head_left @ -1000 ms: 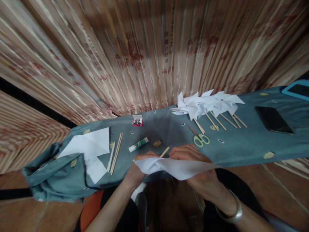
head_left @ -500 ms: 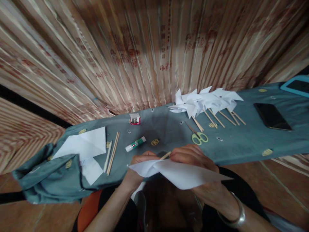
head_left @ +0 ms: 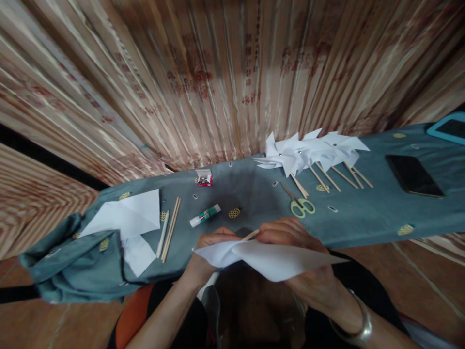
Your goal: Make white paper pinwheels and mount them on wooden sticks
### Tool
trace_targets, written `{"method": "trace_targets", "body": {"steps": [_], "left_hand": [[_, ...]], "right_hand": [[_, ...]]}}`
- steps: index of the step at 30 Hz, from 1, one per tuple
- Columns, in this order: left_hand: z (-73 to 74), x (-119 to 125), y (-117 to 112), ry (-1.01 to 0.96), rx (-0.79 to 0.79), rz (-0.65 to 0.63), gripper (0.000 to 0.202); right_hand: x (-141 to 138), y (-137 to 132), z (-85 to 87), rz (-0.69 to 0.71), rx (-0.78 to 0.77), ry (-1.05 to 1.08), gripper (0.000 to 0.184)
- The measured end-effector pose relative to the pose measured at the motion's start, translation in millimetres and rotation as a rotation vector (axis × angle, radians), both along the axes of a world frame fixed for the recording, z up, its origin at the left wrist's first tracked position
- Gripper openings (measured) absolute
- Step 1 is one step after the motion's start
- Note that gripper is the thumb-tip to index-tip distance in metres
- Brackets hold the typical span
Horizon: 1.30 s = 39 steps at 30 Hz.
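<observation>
A white paper pinwheel (head_left: 279, 261) is held up in front of me over the near table edge, its blades folded and spread sideways. My left hand (head_left: 208, 242) is closed on its left side, the fingers partly behind the paper. My right hand (head_left: 292, 233) is closed at the wooden stick (head_left: 250, 235), whose short end shows behind the pinwheel between my hands. The blade hides part of the right fingers. Just beyond my hands lie a glue stick (head_left: 205, 215) and green-handled scissors (head_left: 302, 207).
Finished white pinwheels (head_left: 312, 150) on sticks lie at the back right. A phone (head_left: 414, 175) and a blue-framed device (head_left: 448, 128) are farther right. Left are paper sheets (head_left: 140, 211), a white pen (head_left: 162, 235) and wooden sticks (head_left: 171, 230). A small red box (head_left: 204, 179) of pins stands open.
Both hands keep their hold on the pinwheel and stick with almost no movement. The view has shifted very slightly.
</observation>
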State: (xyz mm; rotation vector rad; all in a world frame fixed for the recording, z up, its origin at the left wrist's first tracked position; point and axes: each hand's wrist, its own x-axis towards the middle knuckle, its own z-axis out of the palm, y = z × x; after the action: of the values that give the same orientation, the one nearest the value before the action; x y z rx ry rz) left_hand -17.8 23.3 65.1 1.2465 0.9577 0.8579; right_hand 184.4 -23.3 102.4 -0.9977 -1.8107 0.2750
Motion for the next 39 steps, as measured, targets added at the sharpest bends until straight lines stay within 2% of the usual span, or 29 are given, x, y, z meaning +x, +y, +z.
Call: {"method": "trace_targets", "body": {"steps": [4, 8, 11, 15, 21, 24, 28, 32, 35, 39], "left_hand": [[4.0, 0, -2, 0.032, 0.000, -0.011, 0.034], [9.9, 2, -4, 0.035, -0.066, 0.008, 0.039], [5.1, 1, -4, 0.060, -0.013, 0.021, 0.039], [-2.6, -2, -4, 0.092, 0.060, 0.029, 0.031], [7.9, 1, -11, 0.141, 0.156, 0.110, 0.023], [13.8, 4, -15, 0.162, 0.242, 0.138, 0.018], [17.7, 5, -19, 0.172, 0.364, 0.149, 0.015], [19.8, 5, -21, 0.248, 0.579, 0.176, 0.015], [20.7, 3, -23, 0.297, 0.760, 0.181, 0.017], [20.6, 2, -26, 0.351, 0.844, 0.160, 0.019]], "right_hand": [[-1, 2, -2.6, -0.023, -0.069, 0.070, 0.014], [-2, 4, -8.1, -0.024, -0.326, 0.317, 0.012], [-1, 6, -12.4, -0.019, -0.548, 0.504, 0.014], [1, 16, -16.7, 0.026, -0.762, 0.688, 0.024], [-2, 29, -24.8, 0.138, -0.967, 1.016, 0.034], [-3, 32, -29.7, 0.190, -0.993, 1.052, 0.038], [0, 35, -35.6, 0.229, -0.938, 0.995, 0.039], [2, 35, -43.3, 0.244, -0.872, 0.939, 0.032], [1, 34, -49.7, 0.292, -0.864, 1.003, 0.026], [0, 34, -55.0, 0.362, -0.938, 1.097, 0.024]]}}
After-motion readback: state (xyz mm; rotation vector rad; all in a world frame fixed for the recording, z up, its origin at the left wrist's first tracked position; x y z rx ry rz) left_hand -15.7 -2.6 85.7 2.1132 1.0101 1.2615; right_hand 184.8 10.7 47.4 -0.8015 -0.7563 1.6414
